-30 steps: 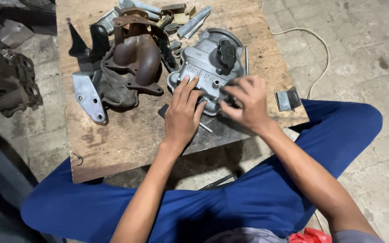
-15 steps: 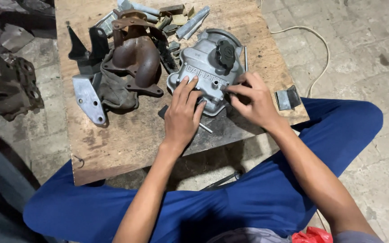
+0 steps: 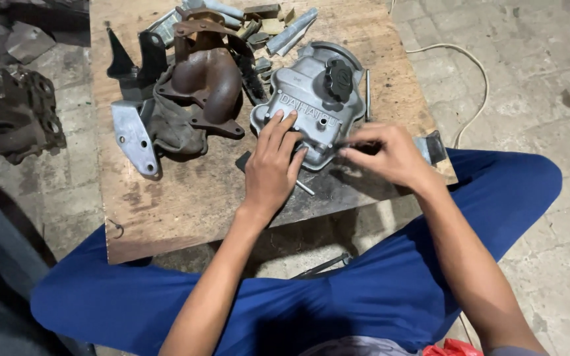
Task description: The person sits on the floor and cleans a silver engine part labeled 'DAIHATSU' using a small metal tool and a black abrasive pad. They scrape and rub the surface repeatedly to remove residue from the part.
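A grey cast-metal engine cover [image 3: 311, 99] with a black round cap [image 3: 339, 80] lies on a worn wooden board [image 3: 186, 198]. My left hand [image 3: 273, 165] rests flat on the cover's near-left edge, fingers spread, holding it down. My right hand [image 3: 385, 155] is pinched on a small dark slim tool at the cover's near-right edge, its tip against the metal. A small metal pin [image 3: 305, 188] lies on the board just beside my left hand.
A rusty brown manifold [image 3: 209, 86], a grey bracket plate [image 3: 133, 135], black brackets [image 3: 130, 59] and several small metal pieces [image 3: 278, 23] sit on the board's far side. A dark engine part [image 3: 14, 112] lies on the floor at left. A white cable [image 3: 476, 72] runs at right.
My right hand has shifted slightly toward me along the cover's near-right edge. My left hand stays pressed on the cover.
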